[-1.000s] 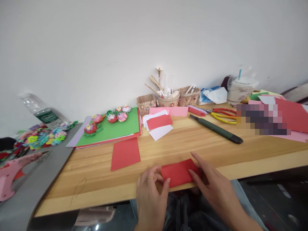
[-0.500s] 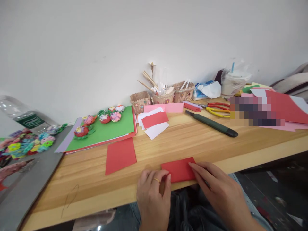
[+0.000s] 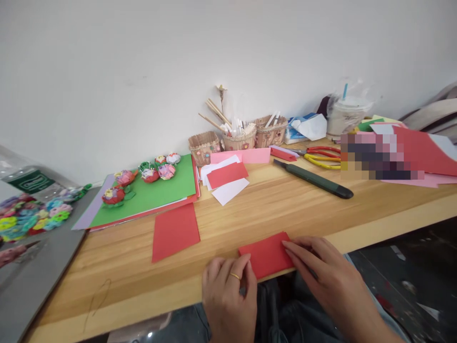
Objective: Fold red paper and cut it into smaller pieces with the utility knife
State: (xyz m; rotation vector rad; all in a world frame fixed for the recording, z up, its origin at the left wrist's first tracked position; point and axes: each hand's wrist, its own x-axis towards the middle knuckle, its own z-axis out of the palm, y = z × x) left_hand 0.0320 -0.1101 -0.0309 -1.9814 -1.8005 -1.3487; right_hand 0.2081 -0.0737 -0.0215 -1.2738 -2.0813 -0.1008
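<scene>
A folded piece of red paper [image 3: 267, 255] lies at the front edge of the wooden table, between my two hands. My left hand [image 3: 230, 290], with a gold ring on one finger, pinches its left side between thumb and index finger. On the right side, my right hand [image 3: 323, 271] grips the paper's edge with thumb and fingertips pressed together. Farther left, a separate sheet of red paper [image 3: 176, 232] rests flat on the wood.
Paper flowers [image 3: 124, 177] sit on a green sheet [image 3: 171, 188] at the left. Behind stand small baskets [image 3: 205, 148] with sticks. A dark green cutter [image 3: 314, 178], pliers with red and yellow handles [image 3: 323, 159], and a cup [image 3: 348, 116] are at the right.
The view has shifted slightly. Both hands keep their hold on the folded red paper, which is turned a little at the table edge.
</scene>
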